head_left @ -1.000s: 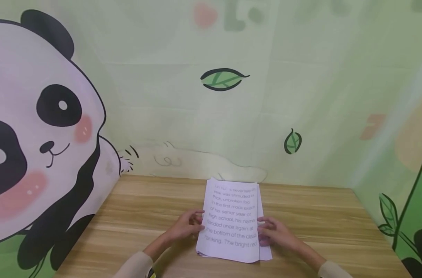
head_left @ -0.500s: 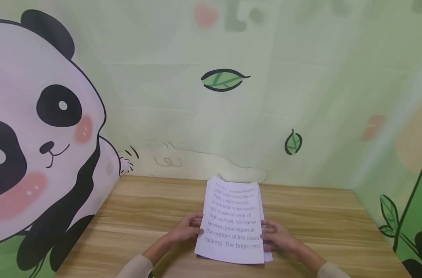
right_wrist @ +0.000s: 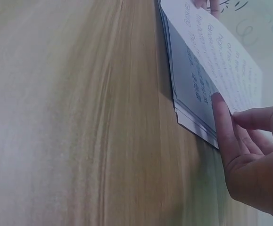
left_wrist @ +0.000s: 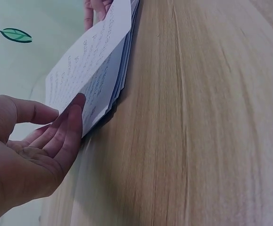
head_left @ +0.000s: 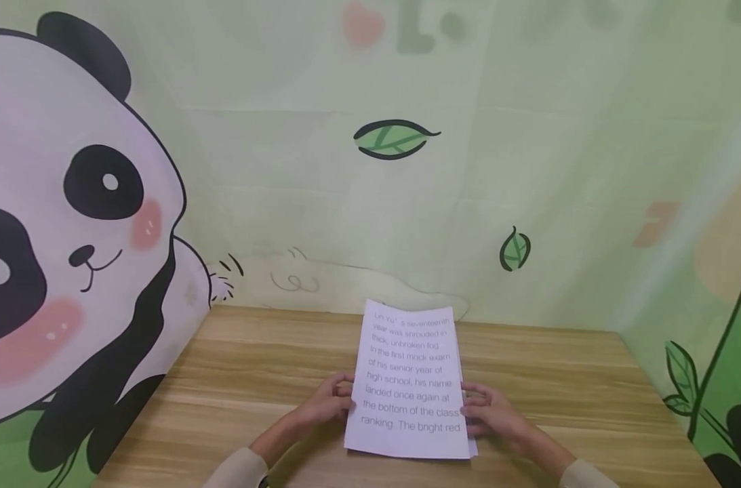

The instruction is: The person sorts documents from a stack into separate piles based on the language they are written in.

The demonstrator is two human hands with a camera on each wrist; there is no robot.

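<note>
A white sheet of paper (head_left: 409,439) printed with large English text spans the gap between my two hands, near the middle of the table. My left hand (head_left: 324,401) pinches its left edge, thumb on top and fingers beneath. On the opposite edge, my right hand (head_left: 497,412) holds it the same way. Both wrist views show this sheet raised at a slant above a stack of printed sheets (right_wrist: 188,80). The stack lies on the table; in the head view only a sliver of it shows at the right, the rest being covered.
The wood-grain table (head_left: 272,366) spreads to both sides of the paper. Behind it hangs a pale green backdrop (head_left: 285,169) with a large cartoon panda (head_left: 102,285) on the left and drawn leaves (head_left: 391,139).
The top sheet has come up off the stack, looking larger and covering more of the pages beneath. Its far edge has risen. My right hand has shifted slightly right; my left hand barely moved.
</note>
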